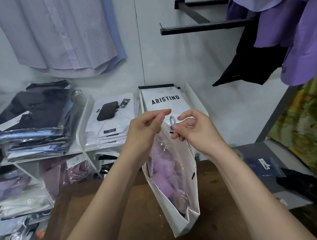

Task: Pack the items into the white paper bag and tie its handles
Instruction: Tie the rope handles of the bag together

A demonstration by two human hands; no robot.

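Observation:
The white paper bag (pixel 182 221) stands on the brown table, its mouth open toward me. Inside lies a lilac shirt in clear plastic wrap (pixel 168 176). Twisted white cord handles (pixel 172 120) rise from the bag's top between my hands. My left hand (pixel 146 126) holds one cord with curled fingers, the cord running down along the bag's left edge. My right hand (pixel 191 128) pinches the other cord at the small loop, and its cord drops along the bag's right side. Both hands hover above the bag, close together.
Behind the bag, white shelf dividers hold an ARISTINO package (pixel 163 100), folded white shirts with a black phone (pixel 107 111) on top, and stacked dark shirts (pixel 29 119). Shirts hang above. A black wall rail (pixel 203 27) juts out at right. A dark pouch (pixel 305 185) lies at right.

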